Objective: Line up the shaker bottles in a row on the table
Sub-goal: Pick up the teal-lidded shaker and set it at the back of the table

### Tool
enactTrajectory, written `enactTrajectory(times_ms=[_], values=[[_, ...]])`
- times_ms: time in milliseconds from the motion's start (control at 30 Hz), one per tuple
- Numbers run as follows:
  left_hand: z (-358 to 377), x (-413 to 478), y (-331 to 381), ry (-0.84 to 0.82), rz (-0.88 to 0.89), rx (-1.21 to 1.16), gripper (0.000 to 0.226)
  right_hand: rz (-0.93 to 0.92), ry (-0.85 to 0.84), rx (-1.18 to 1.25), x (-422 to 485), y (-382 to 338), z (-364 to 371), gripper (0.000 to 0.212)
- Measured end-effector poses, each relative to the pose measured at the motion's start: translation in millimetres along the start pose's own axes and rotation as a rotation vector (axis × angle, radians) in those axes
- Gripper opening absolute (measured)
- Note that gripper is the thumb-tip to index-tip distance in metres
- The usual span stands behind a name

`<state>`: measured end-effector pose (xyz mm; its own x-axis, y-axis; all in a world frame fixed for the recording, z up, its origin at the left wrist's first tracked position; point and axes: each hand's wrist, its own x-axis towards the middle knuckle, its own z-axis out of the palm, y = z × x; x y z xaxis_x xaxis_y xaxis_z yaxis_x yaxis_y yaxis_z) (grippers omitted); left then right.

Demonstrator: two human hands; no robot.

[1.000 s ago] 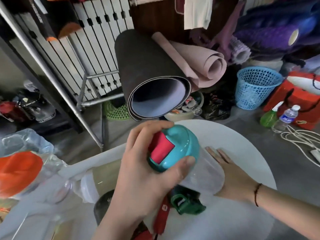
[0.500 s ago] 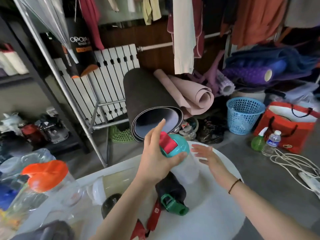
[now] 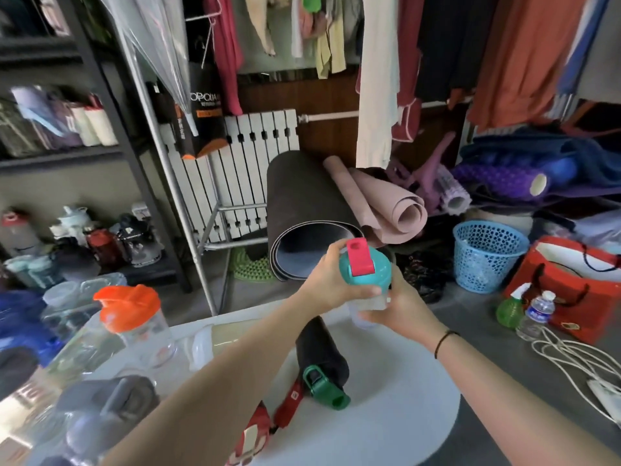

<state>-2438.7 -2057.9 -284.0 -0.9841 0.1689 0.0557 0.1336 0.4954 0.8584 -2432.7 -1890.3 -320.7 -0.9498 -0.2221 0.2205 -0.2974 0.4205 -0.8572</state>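
Nearest, at the lower left of the table [image 3: 386, 422], a grey-lidded bottle [image 3: 111, 408] sits among clear ones too blurred to count or place. A red strap [image 3: 290, 398] lies just past it. Next comes the black bottle [image 3: 321, 348], on its side on the white top. Its long axis runs near to far, with the green cap pointing back toward the person and a little to the right. It has yet to be stood up. Off to the left, the orange-lidded shaker [image 3: 134, 317] stands upright near the table's edge, lid on top.

Farther out, over the far rim of the table, both hands hold the teal-lidded shaker [image 3: 364, 269]. The left hand [image 3: 331, 280] clamps around the teal lid, thumb across its front. The right hand [image 3: 400, 309] wraps the clear body from the right side and underneath. The shaker's long axis is close to vertical, lid up and base down, with the red flip cap turned toward the camera. The right hand hides the base, so I cannot tell whether it touches the table or hangs just above it.

As a judgement, the task is at an early stage — no row is visible. One bottle is upright at the left, one lies flat in the middle, one is in hand at the far side, and the blurred ones nearby look unsorted. What remains is to set this shaker down, right the black one, and bring the others into line with them.

Beyond the table, rolled mats [image 3: 302, 210] lean on the floor.
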Motion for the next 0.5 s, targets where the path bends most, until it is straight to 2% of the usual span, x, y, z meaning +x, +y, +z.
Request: enactTrajectory(times_ms=[133, 233, 400, 433, 500], values=[[4.6, 24.5, -13.9, -0.105, -0.081, -0.040, 0.095, 0.016, -0.051, -0.091, 18.9, 19.9, -2.3, 0.080], [0.6, 53.2, -22.9, -0.167, -0.064, -0.042, 0.074, 0.080, -0.077, -0.080, 52.0, 43.6, -2.1, 0.091], [2.5, 103.8, -46.1, -0.104, -0.124, -0.001, 0.079, 0.116, -0.142, 0.012, 110.2, 86.5, 7.4, 0.092], [6.0, 109.2, -52.4, -0.100, -0.144, 0.020, 0.084, 0.122, -0.165, 0.013, 116.1, 98.0, 10.8, 0.093], [16.2, 114.6, -61.3, -0.111, -0.165, 0.068, 0.111, 0.129, -0.182, 0.004, 118.7, 120.9, 17.2, 0.096]])
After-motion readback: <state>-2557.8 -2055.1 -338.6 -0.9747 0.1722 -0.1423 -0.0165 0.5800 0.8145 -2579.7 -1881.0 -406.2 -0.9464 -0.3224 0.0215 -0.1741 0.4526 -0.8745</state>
